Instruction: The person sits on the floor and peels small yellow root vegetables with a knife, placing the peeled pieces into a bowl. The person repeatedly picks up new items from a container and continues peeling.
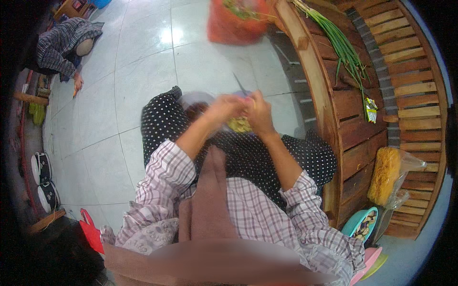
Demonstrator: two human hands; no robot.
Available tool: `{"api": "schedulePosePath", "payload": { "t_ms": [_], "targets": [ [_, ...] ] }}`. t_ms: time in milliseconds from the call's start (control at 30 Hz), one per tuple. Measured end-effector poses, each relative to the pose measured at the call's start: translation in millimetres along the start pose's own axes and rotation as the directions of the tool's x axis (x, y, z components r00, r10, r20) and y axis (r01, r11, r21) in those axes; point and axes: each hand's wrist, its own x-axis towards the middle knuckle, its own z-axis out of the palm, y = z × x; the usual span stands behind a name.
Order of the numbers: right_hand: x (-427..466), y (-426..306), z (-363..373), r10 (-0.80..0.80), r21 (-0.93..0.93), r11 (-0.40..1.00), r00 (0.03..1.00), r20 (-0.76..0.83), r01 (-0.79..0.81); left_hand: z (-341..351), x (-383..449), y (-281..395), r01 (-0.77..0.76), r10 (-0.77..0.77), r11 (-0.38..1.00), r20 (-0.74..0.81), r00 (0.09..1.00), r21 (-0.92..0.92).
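My left hand (229, 107) and my right hand (260, 112) meet in front of my lap, both blurred. A thin knife blade (239, 82) points up and away from my right hand, its handle hidden in the fingers. Between the fingertips shows a small pink thing (247, 100), too blurred to name; my left fingers close on it. Under the hands, pale yellow pieces (239, 124) lie in what looks like a purple bowl, mostly covered. Left of them stands a clear plastic container (196, 97) with reddish-brown contents (195, 110), partly behind my left forearm.
A red plastic bag (232, 30) of greenery stands ahead on the tiled floor (143, 64). Rightward, a wooden bench (361, 139) bears green onions (338, 39), a small packet (371, 111), bagged yellow noodles (384, 175) and a turquoise basin (347, 227). Another person (64, 46) crouches at far left.
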Motion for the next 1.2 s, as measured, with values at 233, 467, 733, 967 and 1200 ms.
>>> {"api": "schedulePosePath", "payload": {
  "t_ms": [233, 467, 733, 967, 1200],
  "targets": [
    [7, 1, -7, 0.154, 0.329, 0.931, 0.987, 0.038, -0.158, 4, 5, -1, -0.054, 0.046, 0.996, -0.112, 0.993, -0.064],
    [7, -5, -12, 0.029, 0.224, 0.972, 0.979, 0.202, -0.074, -9, 15, -3, -0.132, 0.103, 0.981, -0.196, 0.975, -0.141],
    [7, -9, -15, -0.106, 0.158, 0.985, 0.976, 0.19, 0.076, 1, 6, 9, -0.136, 0.107, 0.987, -0.266, 0.958, -0.09],
    [4, -2, -7, -0.131, 0.035, 0.991, 0.984, 0.119, 0.128, 0, 5, 7, -0.114, 0.101, 0.993, -0.244, 0.964, -0.042],
    [1, 4, 3, -0.189, -0.064, 0.98, 0.982, 0.03, 0.191, -7, 4, -7, -0.055, 0.043, 0.986, -0.077, 0.996, -0.156]
  ]
}}
